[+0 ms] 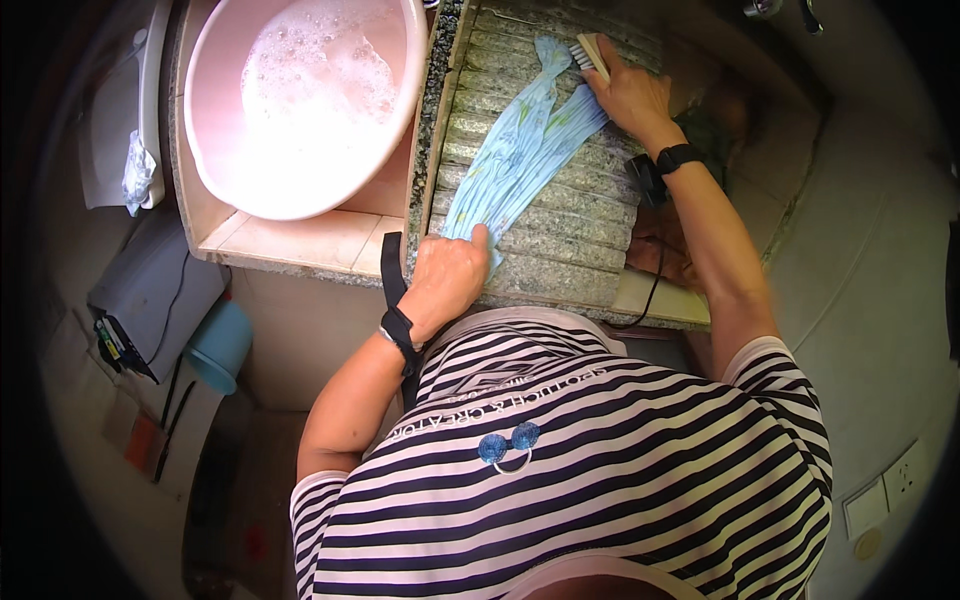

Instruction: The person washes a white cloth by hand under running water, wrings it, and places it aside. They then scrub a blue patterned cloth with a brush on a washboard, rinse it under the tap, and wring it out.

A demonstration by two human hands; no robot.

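Note:
A wet, light blue patterned garment (pixel 515 140) lies stretched and wrinkled across a ridged stone washboard (pixel 570 255). It splits into two long strips toward its far end. My left hand (pixel 447 278) is closed on the garment's near end, at the board's front left. At the far right of the board, my right hand (pixel 635 95) grips a scrubbing brush (pixel 588 56) with a light-coloured back and pale bristles. The bristles face left, beside the garment's far tip; whether they touch it I cannot tell. Both wrists wear black straps.
Left of the board, a pink basin (pixel 203 165) of sudsy water stands in a tiled sink (pixel 300 237). A speckled stone divider (pixel 427 130) separates them. A teal bucket (pixel 222 345) is at lower left, a faucet (pixel 762 8) at top right.

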